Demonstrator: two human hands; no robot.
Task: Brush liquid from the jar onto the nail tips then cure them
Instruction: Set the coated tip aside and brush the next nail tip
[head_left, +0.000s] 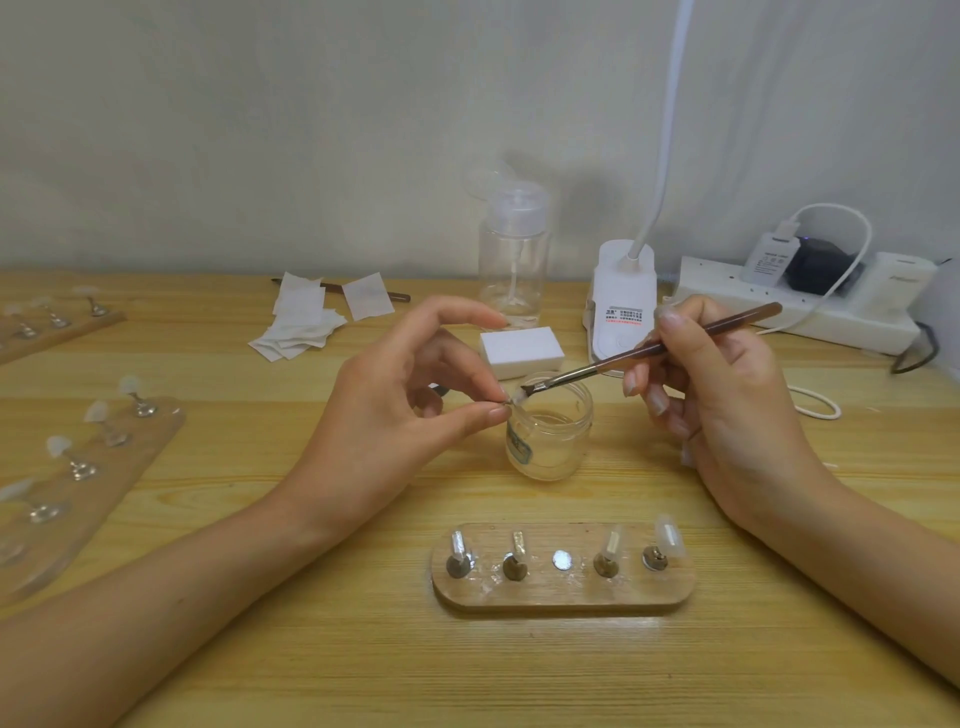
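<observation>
Closest to you lies one oval wooden stand (563, 592). It carries four clear nail tips on small metal holders, and one bare round metal disc (561, 560) sits in the middle place.

Just behind it stands one small clear glass jar (550, 431), open, with a label I cannot read. Above its rim your left hand (415, 395) pinches one nail tip on its holder (513, 400) between thumb and forefinger, and the other fingers are spread loosely. Your right hand (727, 405) grips one brown-handled brush (649, 351) like a pen, and its bristles touch the pinched tip.

On the left lie two more wooden stands. The nearer one (104, 483) shows at least four tips, and the farther one (52, 327) shows at least three.

Behind the jar is one white rectangular block (521, 351). Farther back lie a loose pile of white square wipes (306, 322), one clear plastic pump bottle (513, 260) with its cap flipped up, and one white lamp base (622, 312) with a bending neck. The label of the lamp base has small dark print and a red line, too small to read. One white power strip (795, 306) holds a white charger and a black adapter.

The surface is a light wooden table (311, 649) with visible grain, and behind it is a plain pale wall.
</observation>
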